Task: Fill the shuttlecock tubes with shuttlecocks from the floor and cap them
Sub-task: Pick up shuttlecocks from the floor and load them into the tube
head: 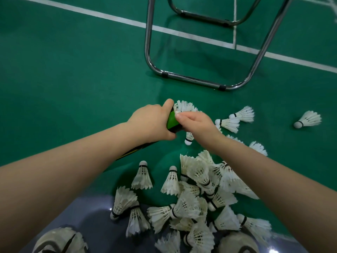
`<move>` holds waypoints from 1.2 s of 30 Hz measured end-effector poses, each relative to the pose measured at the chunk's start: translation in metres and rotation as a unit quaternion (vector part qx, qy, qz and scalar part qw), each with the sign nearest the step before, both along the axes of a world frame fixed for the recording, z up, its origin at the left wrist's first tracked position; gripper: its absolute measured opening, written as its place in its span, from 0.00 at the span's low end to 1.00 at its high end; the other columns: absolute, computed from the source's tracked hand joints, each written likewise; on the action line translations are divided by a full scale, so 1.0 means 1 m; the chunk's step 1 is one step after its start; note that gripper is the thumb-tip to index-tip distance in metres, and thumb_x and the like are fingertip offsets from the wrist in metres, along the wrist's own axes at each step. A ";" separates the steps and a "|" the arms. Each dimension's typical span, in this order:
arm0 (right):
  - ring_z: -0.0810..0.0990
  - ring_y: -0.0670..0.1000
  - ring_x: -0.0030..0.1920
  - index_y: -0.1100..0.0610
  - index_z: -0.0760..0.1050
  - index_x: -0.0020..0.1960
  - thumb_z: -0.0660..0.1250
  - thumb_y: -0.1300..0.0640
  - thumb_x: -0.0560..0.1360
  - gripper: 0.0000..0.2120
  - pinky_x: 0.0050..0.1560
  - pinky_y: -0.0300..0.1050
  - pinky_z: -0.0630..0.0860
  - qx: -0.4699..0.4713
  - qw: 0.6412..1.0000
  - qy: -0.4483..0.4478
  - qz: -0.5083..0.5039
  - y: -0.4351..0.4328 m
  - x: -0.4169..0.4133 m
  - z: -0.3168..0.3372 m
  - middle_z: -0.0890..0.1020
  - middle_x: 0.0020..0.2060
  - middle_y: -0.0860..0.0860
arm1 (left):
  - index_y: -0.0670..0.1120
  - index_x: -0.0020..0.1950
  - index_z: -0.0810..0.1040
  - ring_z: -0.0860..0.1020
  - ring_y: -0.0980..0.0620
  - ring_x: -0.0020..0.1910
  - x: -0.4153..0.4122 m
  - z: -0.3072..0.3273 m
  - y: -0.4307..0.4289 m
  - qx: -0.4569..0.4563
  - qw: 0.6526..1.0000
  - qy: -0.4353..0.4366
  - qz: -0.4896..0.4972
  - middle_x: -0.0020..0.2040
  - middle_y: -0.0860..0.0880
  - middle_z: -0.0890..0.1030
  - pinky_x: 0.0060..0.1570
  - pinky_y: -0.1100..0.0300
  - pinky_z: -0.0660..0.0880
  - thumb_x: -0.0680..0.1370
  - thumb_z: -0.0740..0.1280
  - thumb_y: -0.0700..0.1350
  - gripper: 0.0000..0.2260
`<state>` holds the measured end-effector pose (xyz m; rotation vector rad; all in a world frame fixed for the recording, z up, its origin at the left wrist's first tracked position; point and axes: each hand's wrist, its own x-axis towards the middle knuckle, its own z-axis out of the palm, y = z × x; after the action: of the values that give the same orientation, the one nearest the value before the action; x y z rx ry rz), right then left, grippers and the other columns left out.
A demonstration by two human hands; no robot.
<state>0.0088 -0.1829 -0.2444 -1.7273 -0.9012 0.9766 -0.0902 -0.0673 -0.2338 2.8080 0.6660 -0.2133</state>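
Loading a tube. The left hand [153, 123] wraps its grip round the green tube [172, 120] just below the mouth, steadying it over the floor [73, 70]. This probably lets the right hand [196, 125] — grip pinched on a shuttlecock [186, 106] at the opening — press it in. The loose pile [200, 189] lies near, within reach.

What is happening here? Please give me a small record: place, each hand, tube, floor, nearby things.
place: green court floor with white lines
left hand: grips the green tube near its mouth
right hand: pinches a shuttlecock whose feathers stick out of the tube's mouth
cap: none in view
floor: pile of loose shuttlecocks by the person's shoes; a stray shuttlecock lies apart at right
nearby: metal chair frame stands beyond the hands
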 end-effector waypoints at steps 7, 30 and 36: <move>0.75 0.52 0.45 0.68 0.77 0.48 0.67 0.51 0.70 0.19 0.53 0.47 0.71 -0.111 0.981 0.112 0.112 0.005 0.002 0.003 0.78 0.43 0.59 | 0.44 0.58 0.63 0.76 0.43 0.41 -0.003 -0.005 -0.004 0.004 0.999 0.017 -0.033 0.40 0.48 0.73 0.35 0.54 0.73 0.69 0.69 0.59 0.28; 0.73 0.52 0.61 0.45 0.72 0.62 0.61 0.37 0.73 0.22 0.61 0.53 0.62 -0.407 0.825 -0.355 0.165 -0.040 -0.002 -0.093 0.79 0.56 0.47 | 0.49 0.63 0.60 0.72 0.45 0.44 -0.008 -0.024 -0.027 -0.005 0.997 0.048 -0.052 0.42 0.48 0.72 0.38 0.54 0.73 0.68 0.70 0.63 0.32; 0.77 0.53 0.48 0.50 0.75 0.45 0.58 0.48 0.77 0.09 0.57 0.51 0.65 -0.368 0.861 -0.342 0.080 -0.037 -0.002 -0.092 0.79 0.40 0.48 | 0.49 0.64 0.60 0.72 0.46 0.43 -0.007 -0.025 -0.028 -0.001 0.998 0.038 -0.056 0.41 0.48 0.71 0.36 0.55 0.71 0.68 0.69 0.63 0.33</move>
<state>0.0066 -0.2197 -0.3368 -2.8002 -1.2196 0.8683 -0.0977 -0.0950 -0.2587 2.8503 0.5230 -0.3426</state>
